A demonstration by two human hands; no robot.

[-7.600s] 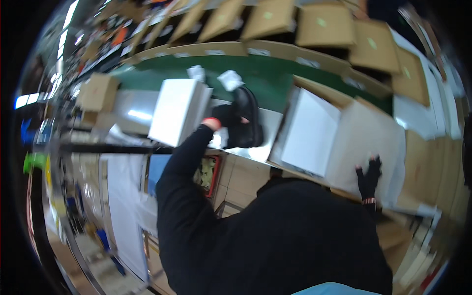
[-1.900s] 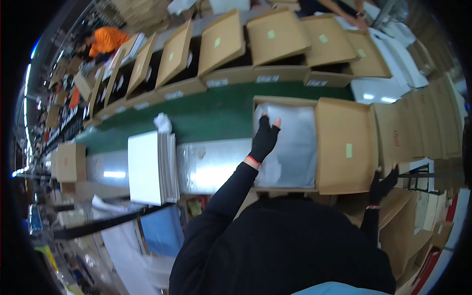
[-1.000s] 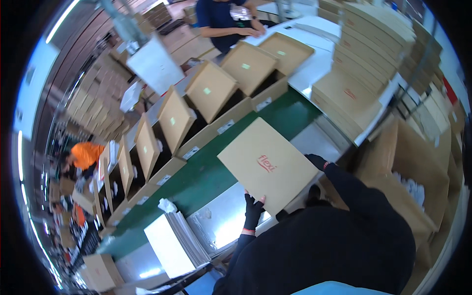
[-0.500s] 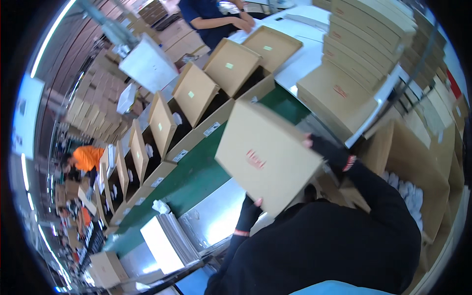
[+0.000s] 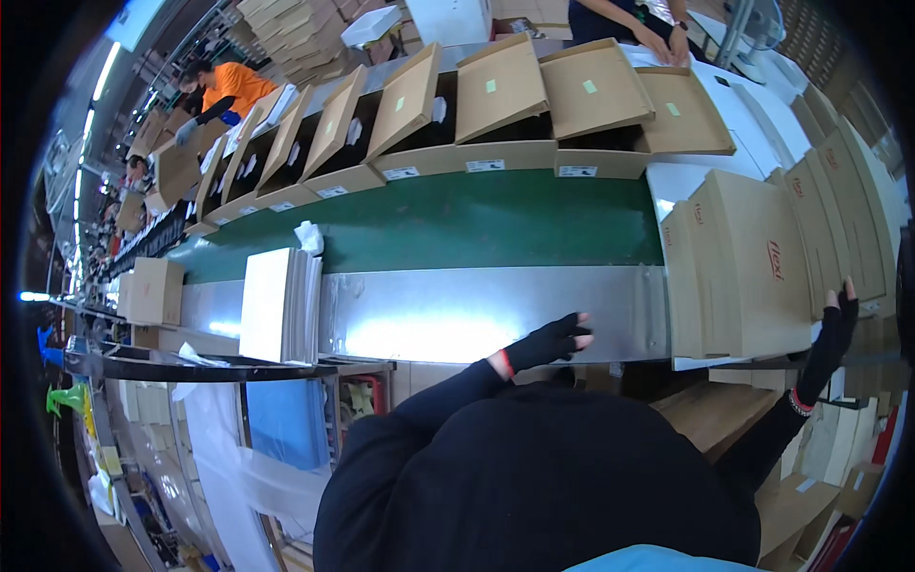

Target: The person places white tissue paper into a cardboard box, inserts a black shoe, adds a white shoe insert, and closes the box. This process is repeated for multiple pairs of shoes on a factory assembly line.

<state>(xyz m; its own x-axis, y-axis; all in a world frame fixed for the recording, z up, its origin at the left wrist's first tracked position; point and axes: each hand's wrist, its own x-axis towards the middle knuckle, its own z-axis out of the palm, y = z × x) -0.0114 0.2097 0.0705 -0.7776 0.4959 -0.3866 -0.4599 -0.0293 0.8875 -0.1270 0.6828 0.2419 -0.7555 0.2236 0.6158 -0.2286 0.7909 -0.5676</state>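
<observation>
My left hand (image 5: 558, 340), in a black fingerless glove, hovers over the bare metal tabletop (image 5: 496, 310) with fingers apart and nothing held. At the far right my right hand (image 5: 839, 310), gloved alike, is open with its fingers stretched along a closed brown cardboard box (image 5: 827, 219). Another closed box with a red mark (image 5: 762, 267) sits just left of that hand, among several similar boxes stacked on the white table. Beyond the metal top, open shoe boxes (image 5: 429, 160) with raised lids stand in a row along the green conveyor belt (image 5: 477, 219).
Left on the metal edge stands a stack of white sheets (image 5: 272, 305) with crumpled white paper (image 5: 309, 237) beside it. A closed carton (image 5: 155, 291) is farther left. Across the belt, a co-worker's hands (image 5: 667, 43) are over the white table; a person in orange (image 5: 238, 88) handles a box.
Both hands have let go of the closed box they held. My left hand is now over the metal top, my right against the boxes at right. The view has turned.
</observation>
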